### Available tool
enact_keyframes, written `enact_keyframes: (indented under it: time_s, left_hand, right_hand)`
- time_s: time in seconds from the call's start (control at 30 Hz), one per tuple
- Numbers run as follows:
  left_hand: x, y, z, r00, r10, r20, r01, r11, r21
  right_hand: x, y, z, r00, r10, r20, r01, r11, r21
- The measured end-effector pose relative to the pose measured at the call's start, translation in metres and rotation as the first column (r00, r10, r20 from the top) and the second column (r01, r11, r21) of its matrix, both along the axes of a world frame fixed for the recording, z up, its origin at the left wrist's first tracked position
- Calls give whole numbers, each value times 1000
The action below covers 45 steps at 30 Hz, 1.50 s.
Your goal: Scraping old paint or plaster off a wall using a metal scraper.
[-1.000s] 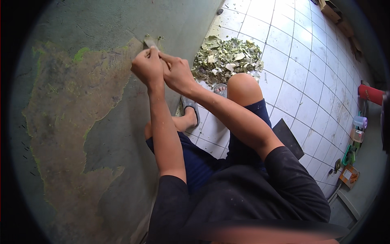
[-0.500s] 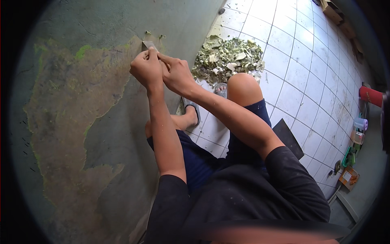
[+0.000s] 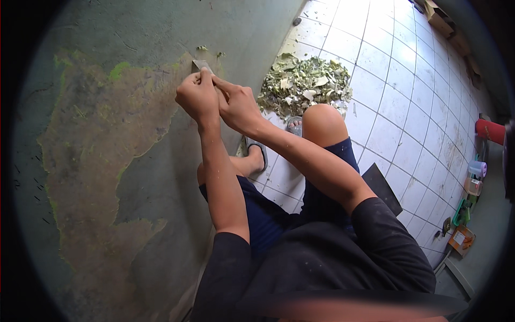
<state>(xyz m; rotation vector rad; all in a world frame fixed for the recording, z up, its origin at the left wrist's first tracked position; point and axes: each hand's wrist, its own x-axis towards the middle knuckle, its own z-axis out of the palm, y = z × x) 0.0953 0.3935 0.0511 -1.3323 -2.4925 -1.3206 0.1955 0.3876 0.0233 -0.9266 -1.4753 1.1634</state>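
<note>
Left hand (image 3: 197, 97) and right hand (image 3: 236, 105) both gripped the scraper (image 3: 201, 65) tight, blade angled flat against the wall (image 3: 161, 32) to lift paint

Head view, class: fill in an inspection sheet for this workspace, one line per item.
Surface: grey-green wall with a large scraped brown patch.
Job's things: scraper, blade against the wall at the patch's edge.
Clutter: pile of paint flakes on the white tiled floor.
Grippers: left hand and right hand both grip the scraper.
Cables: nothing seen.
Surroundings: dark flat tool on the floor; bottles at right.
</note>
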Motion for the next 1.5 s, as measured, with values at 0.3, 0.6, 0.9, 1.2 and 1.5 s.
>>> enact_keyframes:
  time_s: [0.3, 0.6, 0.9, 1.2, 1.5]
  left_hand:
    - [0, 5, 9, 1000, -18, -25, 21, 990, 136]
    - [-10, 11, 27, 1000, -25, -12, 25, 1000, -7]
    - [-14, 37, 24, 984, -134, -118, 142, 988, 65]
    - [-1, 7, 12, 997, 13, -77, -9, 998, 61]
    - [-4, 0, 16, 999, 20, -30, -20, 1000, 6]
  right_hand:
    - [1, -2, 10, 996, 79, 43, -76, 995, -70]
    - [4, 1, 32, 993, 78, 88, -69, 992, -102]
    - [-4, 18, 33, 1000, 7, 8, -7, 999, -39]
    - [12, -4, 23, 996, 49, 72, -46, 998, -38]
    - [5, 1, 23, 997, 17, 80, -20, 999, 33]
